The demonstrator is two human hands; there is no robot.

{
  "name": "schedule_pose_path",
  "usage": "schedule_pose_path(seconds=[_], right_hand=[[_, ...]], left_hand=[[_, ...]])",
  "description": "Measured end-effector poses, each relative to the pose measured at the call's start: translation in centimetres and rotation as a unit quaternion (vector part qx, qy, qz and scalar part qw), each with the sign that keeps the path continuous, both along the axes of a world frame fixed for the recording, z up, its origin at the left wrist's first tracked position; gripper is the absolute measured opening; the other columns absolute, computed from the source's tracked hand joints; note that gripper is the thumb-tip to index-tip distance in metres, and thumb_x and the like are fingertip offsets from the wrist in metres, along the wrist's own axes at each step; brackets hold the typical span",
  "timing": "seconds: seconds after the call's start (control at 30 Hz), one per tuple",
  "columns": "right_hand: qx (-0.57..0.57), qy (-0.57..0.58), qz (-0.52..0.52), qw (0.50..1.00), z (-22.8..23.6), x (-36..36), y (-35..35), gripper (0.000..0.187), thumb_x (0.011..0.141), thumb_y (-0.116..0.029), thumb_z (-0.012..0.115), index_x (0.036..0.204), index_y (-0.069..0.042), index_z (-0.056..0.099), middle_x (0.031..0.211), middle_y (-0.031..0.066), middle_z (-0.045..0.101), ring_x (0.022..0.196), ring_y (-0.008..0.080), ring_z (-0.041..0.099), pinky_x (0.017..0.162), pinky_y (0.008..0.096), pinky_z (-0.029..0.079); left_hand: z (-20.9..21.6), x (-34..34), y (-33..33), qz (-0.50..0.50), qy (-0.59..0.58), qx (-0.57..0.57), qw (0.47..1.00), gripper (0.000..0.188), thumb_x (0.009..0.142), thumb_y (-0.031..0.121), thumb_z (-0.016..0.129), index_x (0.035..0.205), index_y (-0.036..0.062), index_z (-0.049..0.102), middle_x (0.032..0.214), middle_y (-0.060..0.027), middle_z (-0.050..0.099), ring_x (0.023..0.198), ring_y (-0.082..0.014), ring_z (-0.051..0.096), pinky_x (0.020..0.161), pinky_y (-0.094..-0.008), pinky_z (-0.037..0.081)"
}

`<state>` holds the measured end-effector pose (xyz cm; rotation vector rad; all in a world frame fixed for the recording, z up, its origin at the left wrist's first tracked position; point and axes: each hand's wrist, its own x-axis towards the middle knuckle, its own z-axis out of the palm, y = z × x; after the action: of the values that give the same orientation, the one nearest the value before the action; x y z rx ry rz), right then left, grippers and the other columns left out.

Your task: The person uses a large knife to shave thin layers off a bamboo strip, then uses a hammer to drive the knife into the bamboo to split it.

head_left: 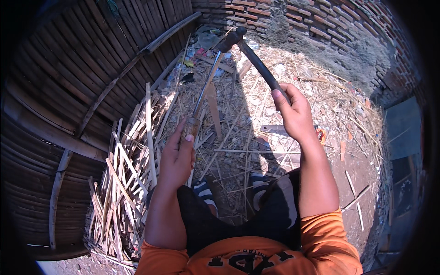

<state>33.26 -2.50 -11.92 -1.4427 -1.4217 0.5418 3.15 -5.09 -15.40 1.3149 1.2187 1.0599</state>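
My left hand point(178, 153) is closed round the wooden handle of a long, chisel-like tool point(207, 87), its shiny metal shaft slanting up and away from me. In my right hand point(295, 110) is a hammer point(257, 62), gripped near the lower end of its dark handle. The hammer's dark head point(232, 39) is at the far end of the metal shaft and seems to touch it; whether the two truly meet I cannot tell. Both tools are held up over the littered ground, forming an upside-down V.
A heap of split wooden strips point(121, 183) leans by the slatted wall point(59, 82) on the left. A handsaw point(275, 129) with an orange handle lies beyond my right knee. Behind rises a brick wall point(321, 25). Straw, shavings and rubbish cover the ground around my sandalled feet.
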Motion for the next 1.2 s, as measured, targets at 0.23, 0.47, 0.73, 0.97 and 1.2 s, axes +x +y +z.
schedule_pose_path(seconds=[0.23, 0.47, 0.73, 0.97, 1.2], right_hand=[[0.098, -0.129, -0.029, 0.986, 1.4, -1.1, -0.7, 0.036, 0.1, -0.035, 0.066, 0.113, -0.002, 0.068, 0.065, 0.0032, 0.061, 0.06, 0.0097, 0.057, 0.057, 0.0289, 0.043], [0.161, -0.074, -0.093, 0.98, 2.1, -2.0, -1.1, 0.036, 0.1, -0.034, 0.066, 0.115, -0.001, 0.068, 0.066, 0.0013, 0.06, 0.062, 0.0065, 0.053, 0.057, 0.0255, 0.04], [0.086, -0.15, -0.07, 0.982, 1.4, -2.4, -1.1, 0.035, 0.099, -0.034, 0.067, 0.116, -0.003, 0.068, 0.061, 0.0066, 0.06, 0.056, 0.0122, 0.059, 0.054, 0.0292, 0.043], [0.105, -0.163, -0.071, 0.978, 0.9, -1.8, -0.8, 0.034, 0.098, -0.033, 0.068, 0.114, -0.003, 0.069, 0.064, 0.0069, 0.063, 0.057, 0.0134, 0.061, 0.055, 0.0301, 0.045], [0.143, -0.13, -0.09, 0.977, 1.4, -2.3, -0.9, 0.035, 0.098, -0.034, 0.069, 0.114, -0.003, 0.069, 0.065, 0.0067, 0.063, 0.06, 0.0124, 0.06, 0.057, 0.0293, 0.044]], left_hand=[[-0.5, -0.2, -0.3, -0.014, 0.007, -0.004, 1.0, 0.055, 0.107, 0.027, 0.047, 0.157, 0.0062, 0.035, 0.062, 0.002, 0.047, 0.051, -0.006, 0.043, 0.051, -0.0235, 0.039], [-0.8, 0.1, 0.2, -0.028, -0.005, 0.002, 1.0, 0.055, 0.107, 0.027, 0.047, 0.157, 0.0071, 0.035, 0.063, 0.0018, 0.047, 0.053, -0.0058, 0.044, 0.052, -0.0231, 0.039], [-1.2, 0.2, 0.3, -0.02, 0.023, 0.024, 0.999, 0.055, 0.108, 0.027, 0.046, 0.157, 0.0056, 0.034, 0.062, 0.0024, 0.047, 0.052, -0.0054, 0.043, 0.051, -0.0227, 0.039], [-1.2, 0.6, 0.3, -0.01, 0.008, 0.021, 1.0, 0.056, 0.108, 0.026, 0.047, 0.157, 0.0044, 0.034, 0.062, 0.0024, 0.047, 0.052, -0.0052, 0.042, 0.051, -0.0224, 0.038], [-1.8, 0.9, 0.4, -0.013, 0.003, 0.031, 0.999, 0.054, 0.108, 0.023, 0.047, 0.157, 0.0056, 0.034, 0.066, 0.0034, 0.047, 0.053, -0.0045, 0.041, 0.051, -0.022, 0.038]])
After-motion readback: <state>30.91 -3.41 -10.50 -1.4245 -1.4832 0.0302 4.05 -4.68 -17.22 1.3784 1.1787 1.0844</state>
